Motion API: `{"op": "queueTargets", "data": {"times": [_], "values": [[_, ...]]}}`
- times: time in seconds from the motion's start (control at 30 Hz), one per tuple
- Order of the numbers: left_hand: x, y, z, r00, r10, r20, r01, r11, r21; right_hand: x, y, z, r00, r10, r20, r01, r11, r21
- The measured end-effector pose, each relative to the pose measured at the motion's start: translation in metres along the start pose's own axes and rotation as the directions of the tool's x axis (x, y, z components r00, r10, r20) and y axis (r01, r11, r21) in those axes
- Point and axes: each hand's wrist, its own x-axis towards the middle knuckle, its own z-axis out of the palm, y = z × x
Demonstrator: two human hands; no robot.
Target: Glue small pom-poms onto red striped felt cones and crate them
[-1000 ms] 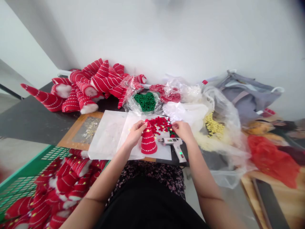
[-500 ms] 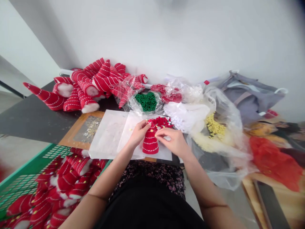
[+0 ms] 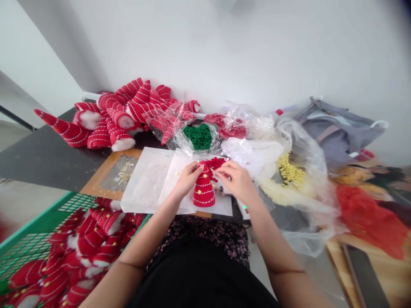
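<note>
A red knit cone (image 3: 203, 199) with white stitched stripes stands on white paper in front of me. Small yellow pom-poms (image 3: 199, 192) dot its front. My left hand (image 3: 188, 179) pinches the cone near its tip. To the right of the cone, my right hand (image 3: 236, 179) is raised off it, thumb and fingers drawn together; whatever they hold is too small to make out. Red pom-poms (image 3: 213, 162) lie behind the cone, close to the right fingers. A small metal tip (image 3: 220, 189) shows under that hand, near a white device (image 3: 241, 209) with a green light.
Striped red stuffed cones (image 3: 111, 111) are heaped at the back left. A green basket (image 3: 38, 226) holds more cones at lower left. Bagged green pom-poms (image 3: 199, 136), yellow pom-poms (image 3: 290, 169) and white plastic (image 3: 257, 152) stand behind and right. A grey bag (image 3: 330, 128) lies far right.
My right hand has moved away from the cone, up and to the right. A yellow pom-pom now shows lower on the cone, and the metal tip is uncovered. My left hand keeps its hold.
</note>
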Motion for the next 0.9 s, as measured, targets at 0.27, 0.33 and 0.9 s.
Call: {"op": "queueTargets", "data": {"times": [0.27, 0.33, 0.9], "values": [[-0.003, 0.005, 0.004, 0.999, -0.041, -0.031, 0.041, 0.999, -0.002, 0.038, 0.092, 0.017, 0.852, 0.504, 0.141, -0.446, 0.84, -0.31], [-0.003, 0.006, 0.004, 0.999, -0.047, -0.026, 0.047, 0.999, -0.006, 0.038, 0.093, 0.019, 0.851, 0.506, 0.143, -0.451, 0.842, -0.297], [0.001, -0.002, -0.001, 1.0, -0.023, -0.011, 0.023, 1.0, -0.003, -0.03, -0.017, 0.022, 0.987, -0.16, 0.011, 0.15, 0.945, 0.292]]}}
